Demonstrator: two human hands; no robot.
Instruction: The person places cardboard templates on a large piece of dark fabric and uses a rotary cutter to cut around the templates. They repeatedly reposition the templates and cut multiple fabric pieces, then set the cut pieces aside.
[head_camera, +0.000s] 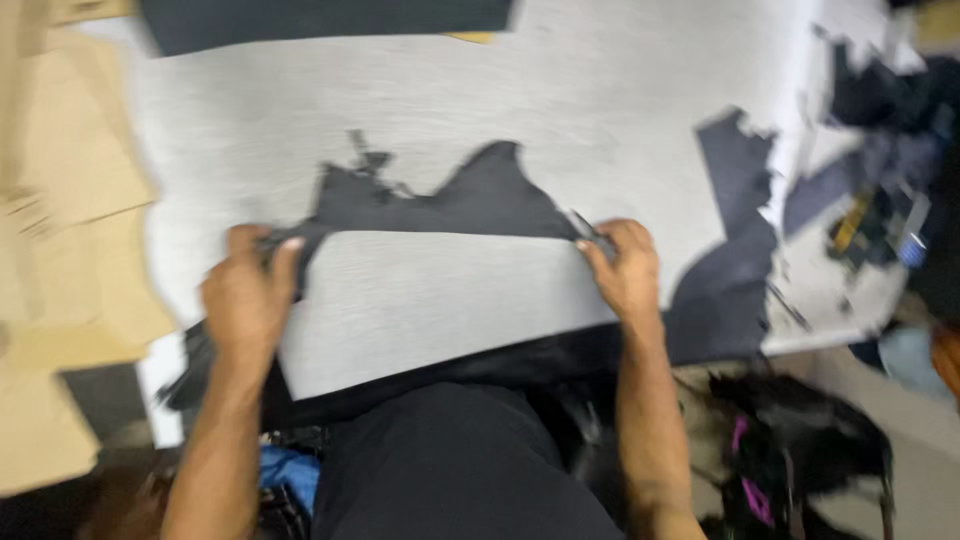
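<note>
1. The dark charcoal, ragged-edged scrap of sheet material (440, 205) lies flat on the pale grey worktable (560, 110), and its long axis runs left to right across the scene, straight between the two hands.
2. The left hand (245, 295) sits at the scrap's left end. Its fingers are curled closed and pinch the narrow left tip against the thumb.
3. The right hand (625, 270) sits at the scrap's right end, fingers bent shut on the pointed right tip. Both hands are equally near the piece, each touching its own end.
4. From either hand the body of the scrap lies inward and slightly farther away. Its near edge is straight and taut. Its far edge rises in an uneven peak right of the middle, with small frayed tags at the far left.
5. The surface looks matt and thin. Motion blur hides the finer texture.
6. A larger dark blue-grey offcut (735, 250) lies on the table to the right of the right hand. Tan cardboard sheets (70, 200) lie at the left.
</note>
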